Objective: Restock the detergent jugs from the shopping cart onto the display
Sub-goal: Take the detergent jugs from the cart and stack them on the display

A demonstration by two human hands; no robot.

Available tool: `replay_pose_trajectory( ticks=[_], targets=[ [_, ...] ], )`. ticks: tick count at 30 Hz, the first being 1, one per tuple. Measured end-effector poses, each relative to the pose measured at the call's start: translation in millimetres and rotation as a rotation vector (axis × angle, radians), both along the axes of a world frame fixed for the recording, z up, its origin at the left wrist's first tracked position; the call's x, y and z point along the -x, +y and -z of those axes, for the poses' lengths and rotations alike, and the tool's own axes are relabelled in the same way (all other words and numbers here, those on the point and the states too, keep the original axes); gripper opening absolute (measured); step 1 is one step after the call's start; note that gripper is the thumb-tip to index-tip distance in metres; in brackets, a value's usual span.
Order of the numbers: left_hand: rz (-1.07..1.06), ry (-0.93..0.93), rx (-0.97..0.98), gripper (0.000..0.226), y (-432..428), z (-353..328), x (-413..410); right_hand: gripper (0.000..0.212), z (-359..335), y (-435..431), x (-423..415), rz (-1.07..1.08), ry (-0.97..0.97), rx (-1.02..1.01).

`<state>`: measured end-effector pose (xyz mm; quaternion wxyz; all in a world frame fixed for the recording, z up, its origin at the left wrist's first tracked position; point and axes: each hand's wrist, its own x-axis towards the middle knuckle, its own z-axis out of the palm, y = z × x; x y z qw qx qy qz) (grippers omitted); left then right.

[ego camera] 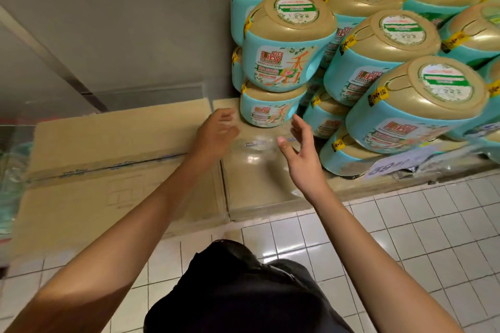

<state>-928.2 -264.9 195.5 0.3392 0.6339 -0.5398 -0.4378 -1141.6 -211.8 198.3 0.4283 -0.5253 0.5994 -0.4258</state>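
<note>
Turquoise detergent jugs with gold caps are stacked in tiers on the display at the upper right. The leftmost column has a bottom jug (269,111) with another jug (286,43) on top of it. My left hand (216,131) hovers just left of the bottom jug with fingers loosely curled, holding nothing. My right hand (300,149) is below and right of that jug, fingers spread, also holding nothing. Neither hand touches a jug. No shopping cart is in view.
Taped cardboard boxes (108,159) form the display base on the left and under the jugs. A grey wall (121,35) rises behind them. A price sign (392,166) lies at the base on the right. White tiled floor (405,238) runs along the front.
</note>
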Motion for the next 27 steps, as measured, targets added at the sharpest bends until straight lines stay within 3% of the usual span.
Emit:
replay_pose_trajectory(
  ticks=[6, 15, 27],
  targets=[
    [-0.143, -0.002, -0.074, 0.020, 116, 8, 6, 0.049, 7, 73, 30, -0.178, -0.049, -0.040],
    [-0.382, 0.094, -0.205, 0.020, 311, 29, 11, 0.035, 41, 174, 62, -0.468, -0.093, -0.225],
    [-0.849, 0.203, -0.213, 0.020, 554, 48, -55, 0.034, 61, 276, -48, -0.818, -0.036, -0.365]
  ],
)
